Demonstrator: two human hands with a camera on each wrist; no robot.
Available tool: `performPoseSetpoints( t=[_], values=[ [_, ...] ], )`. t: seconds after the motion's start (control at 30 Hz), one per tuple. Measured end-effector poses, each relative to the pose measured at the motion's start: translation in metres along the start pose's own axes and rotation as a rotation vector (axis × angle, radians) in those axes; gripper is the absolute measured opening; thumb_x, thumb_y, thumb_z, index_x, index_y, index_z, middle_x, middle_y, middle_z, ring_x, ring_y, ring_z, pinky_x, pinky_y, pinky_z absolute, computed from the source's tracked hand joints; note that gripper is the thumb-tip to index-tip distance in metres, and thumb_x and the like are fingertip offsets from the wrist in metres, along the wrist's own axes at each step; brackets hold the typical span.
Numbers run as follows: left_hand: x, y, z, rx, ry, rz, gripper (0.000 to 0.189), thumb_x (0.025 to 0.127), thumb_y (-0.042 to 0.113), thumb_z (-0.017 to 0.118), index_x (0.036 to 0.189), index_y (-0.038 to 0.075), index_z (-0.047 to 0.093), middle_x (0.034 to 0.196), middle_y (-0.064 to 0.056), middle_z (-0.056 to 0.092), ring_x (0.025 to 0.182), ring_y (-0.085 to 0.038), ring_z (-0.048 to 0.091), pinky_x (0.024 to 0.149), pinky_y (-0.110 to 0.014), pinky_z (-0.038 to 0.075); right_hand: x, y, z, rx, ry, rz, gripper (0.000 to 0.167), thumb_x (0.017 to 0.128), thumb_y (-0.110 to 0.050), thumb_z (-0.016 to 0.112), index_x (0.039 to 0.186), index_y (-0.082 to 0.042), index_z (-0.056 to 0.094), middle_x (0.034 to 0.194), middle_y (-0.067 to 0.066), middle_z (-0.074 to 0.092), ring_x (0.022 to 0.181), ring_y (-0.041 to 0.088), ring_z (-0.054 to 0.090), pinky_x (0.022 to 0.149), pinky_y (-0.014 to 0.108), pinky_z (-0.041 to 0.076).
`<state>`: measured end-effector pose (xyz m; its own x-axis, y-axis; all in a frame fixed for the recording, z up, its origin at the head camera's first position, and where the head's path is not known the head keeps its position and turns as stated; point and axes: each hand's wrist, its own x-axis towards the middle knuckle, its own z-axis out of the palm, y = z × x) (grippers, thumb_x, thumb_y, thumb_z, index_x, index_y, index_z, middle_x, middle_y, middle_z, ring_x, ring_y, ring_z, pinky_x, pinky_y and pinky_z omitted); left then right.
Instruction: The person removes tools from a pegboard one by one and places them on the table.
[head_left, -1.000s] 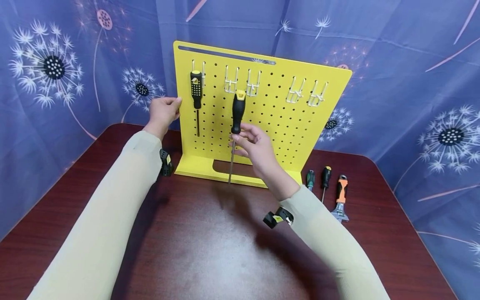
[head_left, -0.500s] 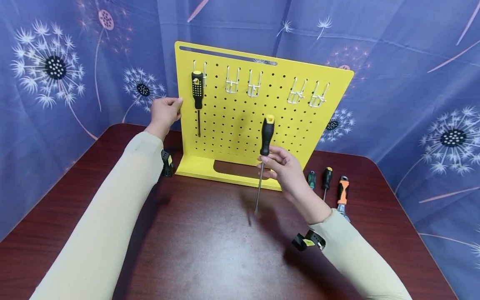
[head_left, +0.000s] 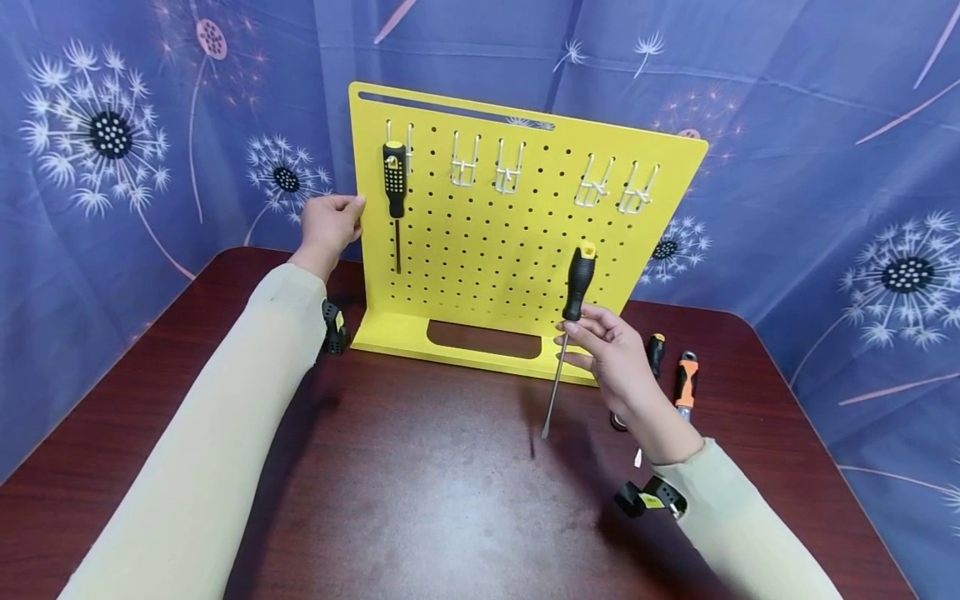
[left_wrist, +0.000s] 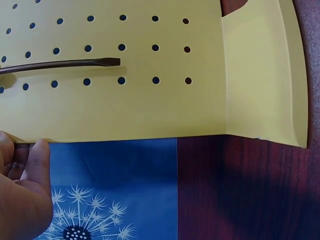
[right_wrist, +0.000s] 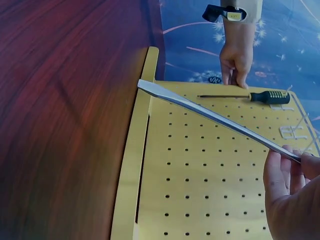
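Note:
My right hand [head_left: 611, 354] pinches a flat-tip screwdriver [head_left: 581, 283] where its black handle meets the shaft. The handle with its yellow end points up, and the flat tip hangs down in front of the pegboard's base; in the right wrist view the long shaft [right_wrist: 210, 114] crosses over the board. At the board's left edge, my left hand [head_left: 328, 229] grips the yellow pegboard [head_left: 480, 250] between thumb and fingers. A second black screwdriver [head_left: 394, 179], with yellow squares on its handle, hangs from a white hook at the board's upper left.
Several white wire hooks [head_left: 508, 171] line the board's upper part. On the table [head_left: 420, 483] at right lie a black screwdriver [head_left: 656, 353] and an orange-handled adjustable wrench [head_left: 686, 379], both partly hidden by my right arm. A patterned blue curtain [head_left: 795, 167] surrounds the table.
My right hand has carried the screwdriver right and down, away from the hooks, toward the board's lower right. The left hand stays on the board's edge.

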<state>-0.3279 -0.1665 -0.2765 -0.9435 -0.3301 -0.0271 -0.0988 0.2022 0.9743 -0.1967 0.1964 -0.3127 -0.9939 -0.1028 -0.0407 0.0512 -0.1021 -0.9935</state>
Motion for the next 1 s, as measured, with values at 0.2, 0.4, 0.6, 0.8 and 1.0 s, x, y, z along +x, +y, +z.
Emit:
performPoseSetpoints(
  t=[0.2,0.4,0.6,0.8,1.0],
  values=[
    [0.000,0.000,0.000,-0.004,0.001,-0.008,0.040,0.107,0.028,0.054,0.139,0.005,0.064,0.142,-0.010,0.057,0.085,-0.001,0.055,0.092,-0.023,0.056,-0.005,0.000,-0.017,0.025,0.007,0.007,0.022,0.104,-0.005,0.057,0.107,-0.025,0.065,0.088,-0.014,0.075,0.081,0.002,0.072,0.073,0.020,0.063],
    [0.000,0.001,0.000,-0.010,-0.002,-0.014,0.041,0.107,0.027,0.054,0.141,0.006,0.062,0.149,-0.012,0.055,0.091,-0.002,0.057,0.105,-0.028,0.056,-0.011,0.001,-0.037,0.055,0.041,-0.038,0.023,0.103,-0.004,0.059,0.108,-0.025,0.066,0.088,-0.012,0.076,0.080,0.003,0.072,0.070,0.018,0.062],
    [0.000,0.000,0.000,-0.016,0.000,-0.015,0.041,0.107,0.027,0.054,0.141,0.005,0.062,0.147,-0.012,0.056,0.089,-0.002,0.056,0.103,-0.028,0.056,-0.016,0.002,-0.060,0.118,0.085,-0.077,0.023,0.103,-0.003,0.057,0.107,-0.022,0.068,0.086,-0.008,0.077,0.077,0.004,0.073,0.066,0.018,0.062],
    [0.001,-0.001,-0.001,-0.011,0.003,-0.008,0.041,0.107,0.028,0.054,0.139,0.006,0.063,0.138,-0.010,0.059,0.085,-0.001,0.055,0.096,-0.025,0.056,-0.021,0.003,-0.086,0.125,0.108,-0.037,0.019,0.103,-0.007,0.059,0.107,-0.022,0.070,0.086,-0.008,0.077,0.077,0.003,0.072,0.065,0.017,0.060],
    [0.001,-0.001,0.000,-0.012,0.003,-0.005,0.040,0.107,0.028,0.055,0.139,0.006,0.063,0.137,-0.010,0.059,0.086,-0.002,0.055,0.099,-0.027,0.056,-0.023,0.006,-0.116,0.148,0.115,0.065,0.022,0.105,-0.008,0.057,0.102,-0.025,0.071,0.085,-0.009,0.077,0.077,0.002,0.071,0.066,0.018,0.060]
  ],
)
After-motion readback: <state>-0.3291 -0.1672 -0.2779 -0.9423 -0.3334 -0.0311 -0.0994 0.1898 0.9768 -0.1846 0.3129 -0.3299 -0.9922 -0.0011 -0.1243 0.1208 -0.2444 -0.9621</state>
